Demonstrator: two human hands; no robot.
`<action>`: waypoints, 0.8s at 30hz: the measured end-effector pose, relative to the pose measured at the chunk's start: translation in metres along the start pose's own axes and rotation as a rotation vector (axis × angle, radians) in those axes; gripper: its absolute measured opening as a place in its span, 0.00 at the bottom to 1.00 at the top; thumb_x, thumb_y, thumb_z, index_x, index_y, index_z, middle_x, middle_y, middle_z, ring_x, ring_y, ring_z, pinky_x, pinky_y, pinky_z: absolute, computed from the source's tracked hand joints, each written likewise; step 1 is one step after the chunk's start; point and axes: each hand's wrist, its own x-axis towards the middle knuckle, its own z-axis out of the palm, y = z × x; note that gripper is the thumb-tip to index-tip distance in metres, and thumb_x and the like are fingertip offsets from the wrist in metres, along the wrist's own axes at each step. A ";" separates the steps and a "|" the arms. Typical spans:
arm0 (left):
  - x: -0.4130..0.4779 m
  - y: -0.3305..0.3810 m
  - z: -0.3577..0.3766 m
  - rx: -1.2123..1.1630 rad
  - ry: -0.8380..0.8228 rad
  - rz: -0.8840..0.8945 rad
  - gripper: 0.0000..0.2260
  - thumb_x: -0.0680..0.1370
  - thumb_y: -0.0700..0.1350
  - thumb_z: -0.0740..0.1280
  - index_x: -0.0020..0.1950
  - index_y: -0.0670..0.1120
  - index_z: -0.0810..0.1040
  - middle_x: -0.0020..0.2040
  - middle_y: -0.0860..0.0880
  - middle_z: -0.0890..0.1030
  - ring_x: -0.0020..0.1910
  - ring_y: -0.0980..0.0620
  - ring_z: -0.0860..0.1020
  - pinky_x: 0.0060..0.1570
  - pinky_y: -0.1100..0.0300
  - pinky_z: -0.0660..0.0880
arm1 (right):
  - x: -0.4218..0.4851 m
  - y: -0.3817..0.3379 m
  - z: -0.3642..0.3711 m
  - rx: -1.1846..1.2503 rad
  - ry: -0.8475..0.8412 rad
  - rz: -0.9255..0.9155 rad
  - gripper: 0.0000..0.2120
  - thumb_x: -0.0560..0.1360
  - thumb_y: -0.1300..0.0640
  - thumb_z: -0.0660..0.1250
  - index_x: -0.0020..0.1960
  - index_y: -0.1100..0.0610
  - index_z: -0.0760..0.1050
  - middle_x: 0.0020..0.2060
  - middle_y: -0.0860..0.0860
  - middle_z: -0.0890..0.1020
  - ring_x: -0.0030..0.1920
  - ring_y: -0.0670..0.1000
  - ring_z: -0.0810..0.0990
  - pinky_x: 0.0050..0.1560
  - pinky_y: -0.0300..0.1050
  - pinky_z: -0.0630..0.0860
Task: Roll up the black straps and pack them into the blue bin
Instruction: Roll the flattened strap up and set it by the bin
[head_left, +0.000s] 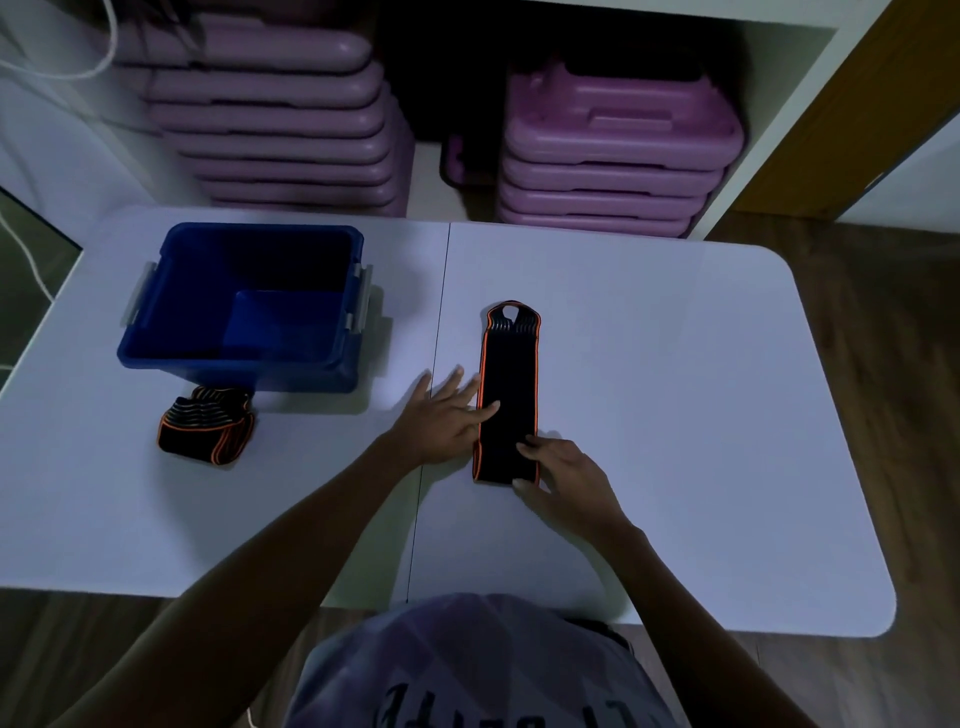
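Note:
A black strap with orange edges (510, 374) lies flat and lengthwise on the white table (675, 364), its looped end pointing away from me. My left hand (448, 415) rests flat with spread fingers, its fingertips on the strap's left edge. My right hand (563, 475) touches the strap's near right corner with its fingertips. A pile of more black straps (207, 426) sits at the left, just in front of the blue bin (156, 332). The bin stands open, and I see nothing inside it.
Stacks of purple plastic cases (613, 156) and purple trays (280, 119) fill the shelf behind the table. A white cord (31, 260) hangs at the far left. Wooden floor (893, 322) shows to the right of the table.

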 end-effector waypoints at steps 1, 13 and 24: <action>0.000 0.003 -0.001 -0.070 0.006 -0.021 0.27 0.76 0.56 0.40 0.74 0.56 0.59 0.78 0.47 0.53 0.77 0.46 0.46 0.71 0.38 0.44 | 0.000 0.002 -0.001 -0.008 -0.035 0.001 0.28 0.73 0.41 0.66 0.70 0.48 0.69 0.69 0.45 0.72 0.68 0.47 0.69 0.66 0.45 0.70; -0.032 0.039 0.031 -0.252 0.413 0.168 0.21 0.74 0.54 0.62 0.63 0.46 0.75 0.61 0.46 0.78 0.61 0.47 0.75 0.54 0.53 0.73 | 0.012 0.007 -0.010 0.039 0.017 -0.170 0.24 0.70 0.55 0.73 0.65 0.54 0.75 0.59 0.52 0.81 0.58 0.55 0.77 0.55 0.48 0.77; -0.023 0.040 0.014 -0.676 0.291 -0.064 0.13 0.74 0.53 0.68 0.54 0.48 0.76 0.46 0.49 0.82 0.43 0.51 0.79 0.43 0.60 0.74 | 0.017 0.008 -0.012 0.393 -0.113 0.000 0.14 0.77 0.52 0.65 0.60 0.53 0.78 0.51 0.49 0.78 0.55 0.52 0.75 0.56 0.45 0.73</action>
